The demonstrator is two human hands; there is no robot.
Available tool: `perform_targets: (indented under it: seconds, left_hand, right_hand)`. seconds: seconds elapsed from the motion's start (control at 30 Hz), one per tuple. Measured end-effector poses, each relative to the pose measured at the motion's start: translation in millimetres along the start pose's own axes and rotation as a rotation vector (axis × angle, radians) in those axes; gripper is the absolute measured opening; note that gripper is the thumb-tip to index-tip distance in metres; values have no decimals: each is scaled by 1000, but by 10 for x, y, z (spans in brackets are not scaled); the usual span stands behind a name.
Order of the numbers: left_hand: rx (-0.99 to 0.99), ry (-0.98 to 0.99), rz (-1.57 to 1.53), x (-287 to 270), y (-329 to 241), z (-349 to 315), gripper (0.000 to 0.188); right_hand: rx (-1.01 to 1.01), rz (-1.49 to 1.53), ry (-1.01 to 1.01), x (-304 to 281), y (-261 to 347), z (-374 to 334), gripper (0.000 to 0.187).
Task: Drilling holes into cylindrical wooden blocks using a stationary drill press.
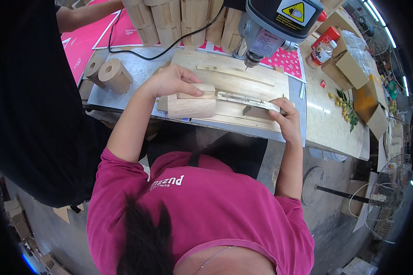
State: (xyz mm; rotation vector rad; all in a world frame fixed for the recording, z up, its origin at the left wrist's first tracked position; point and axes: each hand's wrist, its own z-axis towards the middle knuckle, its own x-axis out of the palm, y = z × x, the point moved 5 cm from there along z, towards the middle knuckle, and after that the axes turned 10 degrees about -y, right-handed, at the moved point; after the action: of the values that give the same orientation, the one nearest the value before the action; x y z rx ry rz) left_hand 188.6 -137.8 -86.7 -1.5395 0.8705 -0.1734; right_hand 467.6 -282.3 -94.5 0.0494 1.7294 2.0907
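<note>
My left hand [178, 82] is closed on a pale wooden cylinder [191, 108] lying on its side, thumb pressed on a raised wooden piece along its top. Some of those fingers are hidden behind the wood. In my right hand [285, 118] is a slim silvery tool [245, 99] with a long slotted bar, its far end close to the cylinder's right end. Whether the two touch, I cannot tell. Both hands are over a wooden board [236, 73] with long strips, below the chuck of a drill press [252, 59].
Two wooden cylinders with end holes [119, 79] stand left; several taller wooden cylinders [167, 23] line the back. A black cable [163, 56] crosses the table. Right are a bottle [320, 55], fruit on a leafy sprig [344, 105] and cardboard boxes [369, 98]. Another person's arm [89, 17] reaches in at upper left.
</note>
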Motion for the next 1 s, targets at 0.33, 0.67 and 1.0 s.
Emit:
perform_targets:
  seconds: [0.33,0.67,1.0]
  left_hand:
    - [43,80,-229,472,55,227,36]
    - [337,-920,-612,477,143,24,33]
    - [576,-691,381,817,118,-309,81]
  right_hand:
    - [-24,-60,106,79,19,51,22]
    - [-117,-105,-44,128,34,-6,26]
    - [-142,-169,-262,-58,-82,152,27]
